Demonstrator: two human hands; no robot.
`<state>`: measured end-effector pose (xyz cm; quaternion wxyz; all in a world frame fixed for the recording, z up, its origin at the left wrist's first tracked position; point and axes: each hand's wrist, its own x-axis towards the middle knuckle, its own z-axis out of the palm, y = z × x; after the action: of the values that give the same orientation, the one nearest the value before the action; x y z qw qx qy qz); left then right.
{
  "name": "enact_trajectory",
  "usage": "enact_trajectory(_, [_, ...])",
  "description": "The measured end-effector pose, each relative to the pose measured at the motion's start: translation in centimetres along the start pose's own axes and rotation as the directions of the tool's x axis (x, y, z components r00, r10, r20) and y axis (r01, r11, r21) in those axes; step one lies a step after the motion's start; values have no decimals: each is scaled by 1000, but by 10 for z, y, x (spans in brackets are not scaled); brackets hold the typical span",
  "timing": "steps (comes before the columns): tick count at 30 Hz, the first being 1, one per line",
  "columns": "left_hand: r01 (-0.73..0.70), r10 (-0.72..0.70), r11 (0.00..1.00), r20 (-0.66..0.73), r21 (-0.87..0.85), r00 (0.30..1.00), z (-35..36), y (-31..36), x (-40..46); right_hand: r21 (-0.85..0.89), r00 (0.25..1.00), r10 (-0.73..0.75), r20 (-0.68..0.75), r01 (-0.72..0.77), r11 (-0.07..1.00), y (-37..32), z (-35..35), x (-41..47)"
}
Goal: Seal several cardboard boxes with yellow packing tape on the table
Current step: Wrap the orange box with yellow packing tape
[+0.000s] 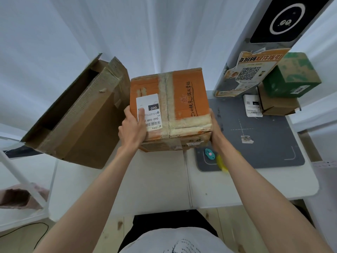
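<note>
- The white worktop (149,179) fills the lower middle of the view; a grey mat (264,132) lies on its right half.
- A large brown box (78,121) stands at the worktop's left edge, tilted, its far end open with flaps up; it sits just beside the orange box, and whether the two touch cannot be told.
- The orange box (186,99) is in the middle, between both hands; old pale tape runs along its top seam and down the near face; a white shipping label (151,114) is stuck on the top, near the left edge.
- A green box (291,75) is stacked on a smaller brown box (277,105) at the far right of the mat; a white parcel (252,105) lies just beside them.
- An orange poster (253,72) with a QR code hangs on a slanted grey post behind the mat.
- The left hand (132,128) grips the orange box at its left edge; the thumb lies flat on the label and the fingers wrap the side.
- The right hand (215,130) presses against the box's right side; its fingers are mostly hidden behind the box, so how far they curl is unclear.
- A yellow roll of tape (221,162), blurred, lies on the mat's near edge under the right forearm; a small teal cutter (209,153) lies next to it.
</note>
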<state>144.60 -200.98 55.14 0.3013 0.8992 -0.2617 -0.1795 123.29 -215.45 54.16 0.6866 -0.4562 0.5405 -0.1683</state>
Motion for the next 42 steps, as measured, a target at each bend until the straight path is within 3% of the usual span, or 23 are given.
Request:
enact_trajectory(4, [35,-28,985,48,-166,998,-15,0,0,-207,972,-192,-137,162,965,-40,1,-15])
enact_trajectory(8, [154,-120,913,113,-378,986,-12,4,4,-499,894,-397,-208,252,829,-94,10,-41])
enact_trajectory(12, [264,-155,806,242,-530,958,-3,4,10,-678,796,-570,-201,307,668,-132,26,-63])
enact_trajectory(15, [385,-176,732,390,-562,904,21,-12,19,-781,726,-668,-160,320,536,-138,45,-74])
enact_trajectory(16, [389,-161,749,423,-537,892,33,-26,26,-812,721,-679,-134,313,493,-136,53,-76])
enact_trajectory(19, [323,-121,740,356,-590,927,11,-16,15,-861,724,-681,-109,273,429,-122,70,-75])
enact_trajectory(21, [319,-96,697,358,-642,929,-24,18,-7,-856,730,-670,-135,255,450,-114,72,-72])
enact_trajectory(23, [277,28,672,398,-687,917,-43,39,-21,-841,763,-632,-139,246,482,-110,73,-72])
enact_trajectory(24, [217,95,701,391,-680,916,-51,51,-31,-838,793,-596,-125,238,491,-107,75,-73])
enact_trajectory(26, [122,99,789,321,-603,942,-54,58,-38,-850,834,-543,-94,217,480,-99,84,-78])
enact_trajectory(28, [111,50,841,281,-530,959,-54,54,-34,-857,815,-573,-81,237,458,-93,87,-80])
enact_trajectory(32, [103,72,849,306,-518,949,-61,49,-32,-781,759,-647,-66,365,508,-94,77,-72])
enact_trajectory(35, [84,89,857,307,-509,948,-60,47,-32,-638,756,-641,-131,430,638,-92,65,-70])
enact_trajectory(38, [113,67,831,301,-545,951,-68,45,-28,-330,812,-550,-193,474,816,-78,59,-67])
enact_trajectory(42, [222,22,765,369,-604,929,-85,32,-18,-108,832,-554,-22,549,829,-62,91,-60])
